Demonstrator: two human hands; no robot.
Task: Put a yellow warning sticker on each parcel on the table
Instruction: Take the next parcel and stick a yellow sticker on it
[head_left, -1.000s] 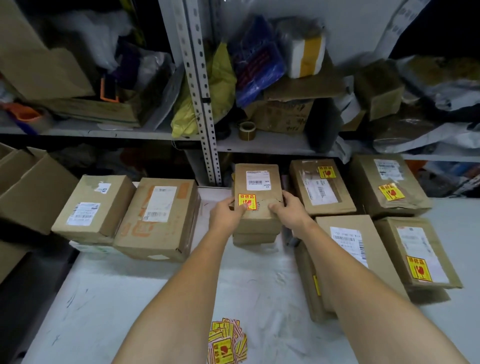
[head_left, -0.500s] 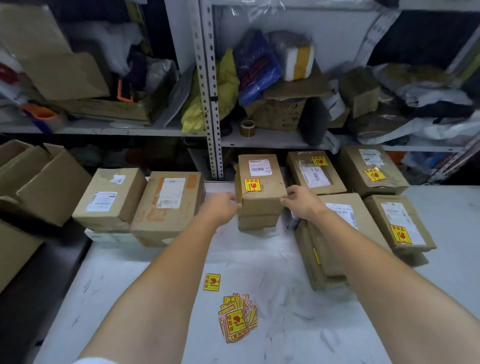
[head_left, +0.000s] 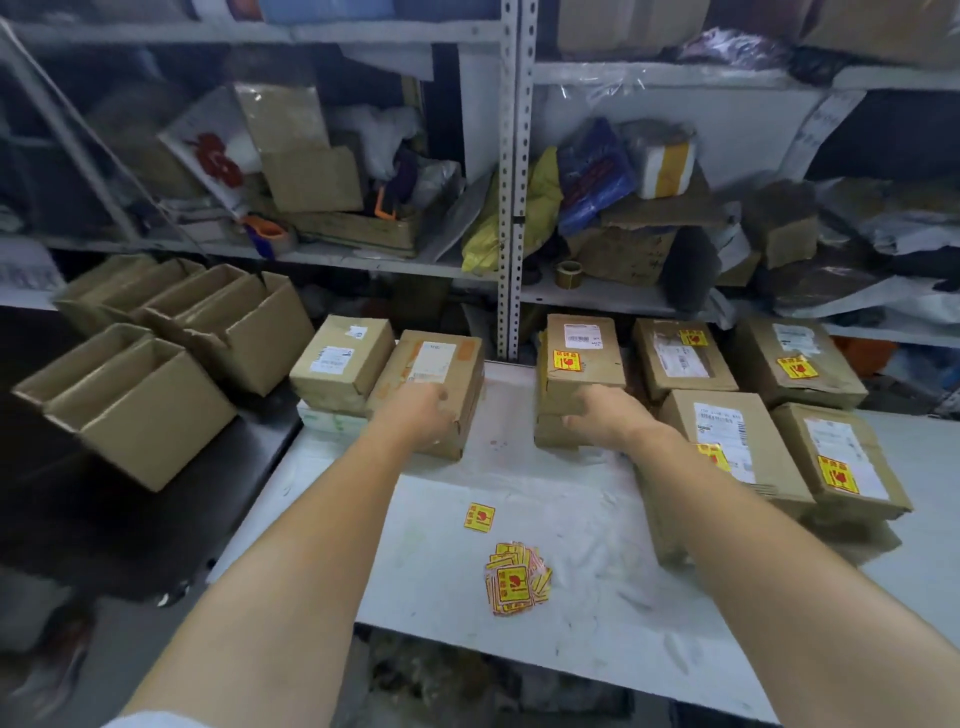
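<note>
Head-worn camera looks forward and down across the table (head_left: 441, 582)

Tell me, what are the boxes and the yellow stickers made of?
The boxes look like brown cardboard: matte, with creased, dented edges. The stickers look like thin printed paper, perhaps with a slightly glossy coat: they lie flat and fan out in a loose pile.
</note>
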